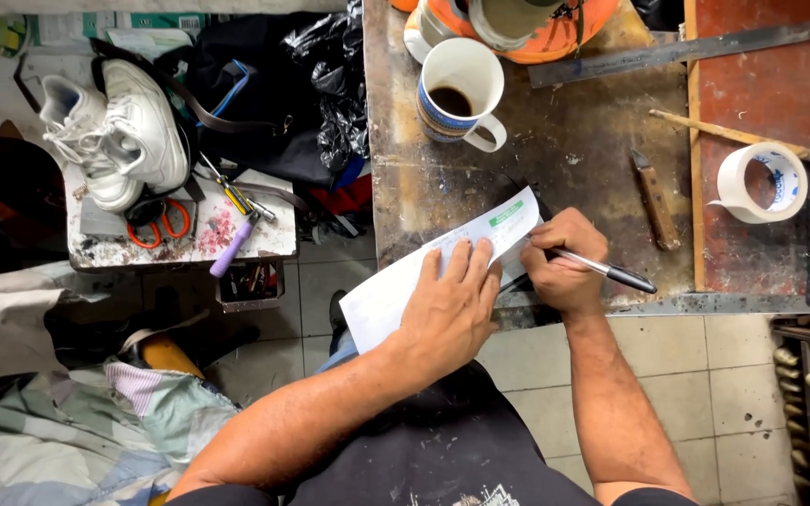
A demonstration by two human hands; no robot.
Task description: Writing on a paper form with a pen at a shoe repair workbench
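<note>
The left hand (450, 314) lies flat, fingers spread, pinning a white paper slip (442, 267) to the desk (574, 141) edge. Just beside it, the right hand (562, 262) grips a pen (607, 272), tip apparently on the slip (hidden). Writing is underway; steadiness matters.

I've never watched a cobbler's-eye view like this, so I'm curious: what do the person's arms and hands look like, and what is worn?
Both forearms are bare right up to the bottom edge of the view, with no sleeves showing. The left hand and right hand wear no gloves, and no watch, ring or bracelet shows. Lower down, a dark apron smeared with pale marks covers the lap.
</note>
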